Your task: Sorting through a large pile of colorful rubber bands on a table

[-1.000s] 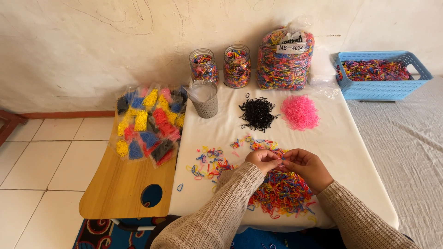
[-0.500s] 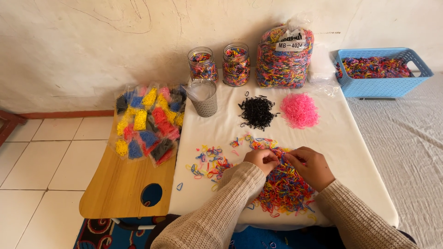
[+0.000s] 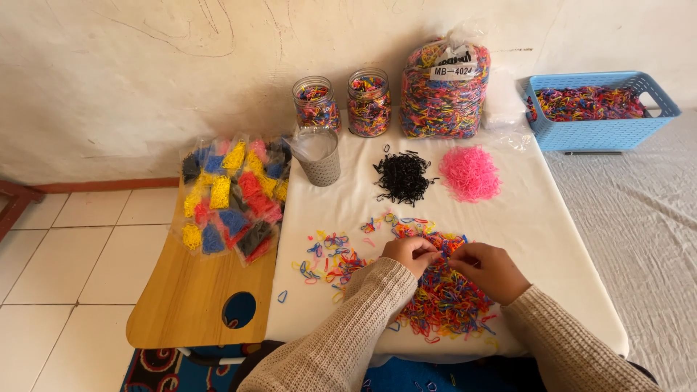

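Low in the frame, the left hand (image 3: 411, 254) and right hand (image 3: 488, 267) meet fingertip to fingertip over a heap of mixed coloured rubber bands (image 3: 444, 297) on the white table (image 3: 552, 239). Just above lie a black pile (image 3: 403, 176) and a pink pile (image 3: 470, 173). Two jars (image 3: 341, 103) and a full bag (image 3: 444, 91) stand along the wall; a blue basket (image 3: 601, 134) sits at upper right.

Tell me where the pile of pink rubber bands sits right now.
In the head view, the pink rubber band pile lies on the white table, right of the black pile, in front of the big bag.
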